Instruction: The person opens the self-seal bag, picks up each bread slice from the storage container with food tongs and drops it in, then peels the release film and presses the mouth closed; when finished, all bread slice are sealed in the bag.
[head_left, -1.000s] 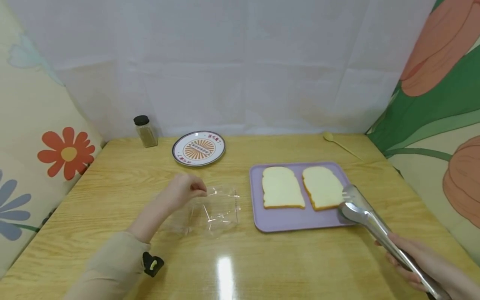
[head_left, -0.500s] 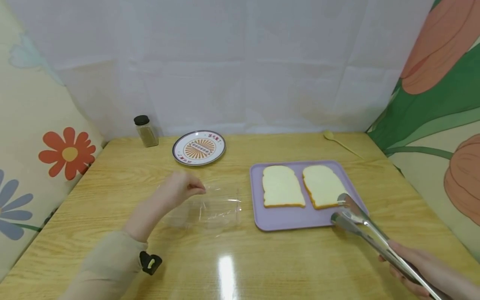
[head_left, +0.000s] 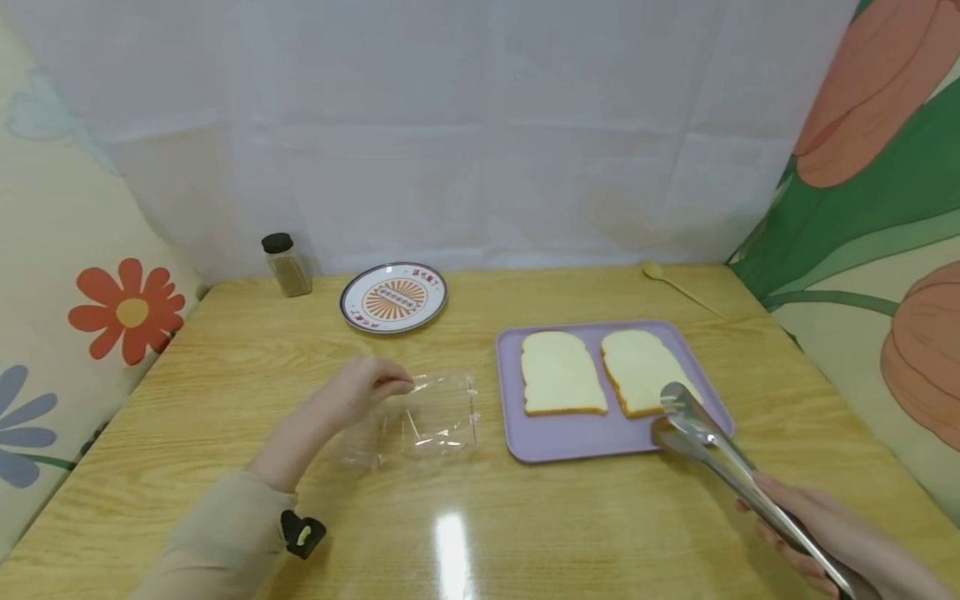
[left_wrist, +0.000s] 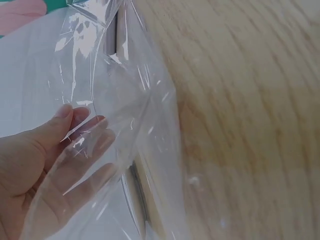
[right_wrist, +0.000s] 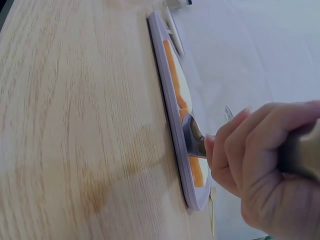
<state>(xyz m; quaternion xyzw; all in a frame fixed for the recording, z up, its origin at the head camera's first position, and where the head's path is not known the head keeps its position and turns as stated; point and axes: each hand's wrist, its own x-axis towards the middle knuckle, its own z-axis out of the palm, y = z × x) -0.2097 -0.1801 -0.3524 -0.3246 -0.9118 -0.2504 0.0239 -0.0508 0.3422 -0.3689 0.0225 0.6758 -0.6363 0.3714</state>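
My left hand (head_left: 363,390) pinches the edge of a clear plastic bag (head_left: 444,412) left of the purple tray (head_left: 577,446). In the left wrist view, the see-through film (left_wrist: 145,107) spreads over the fingers. My right hand (head_left: 821,525) grips metal tongs (head_left: 750,479) by the handles. The spread tong tips are at the near edge of the right bread slice (head_left: 643,367), one overlapping its corner. A second bread slice (head_left: 562,375) lies beside it on the tray. In the right wrist view, a tong tip (right_wrist: 194,136) sits close against the slices' orange crust.
A patterned plate (head_left: 352,312) stands behind the left hand. Farther left is a jar (head_left: 287,265) with a black lid. A yellow spoon (head_left: 678,285) lies at the back right. A white cloth (head_left: 465,150) hangs behind the wooden table (head_left: 585,533).
The tongs have shifted left toward the right slice's near edge, and their tips have spread apart. The left hand stays nearly in place while the bag flexes slightly.
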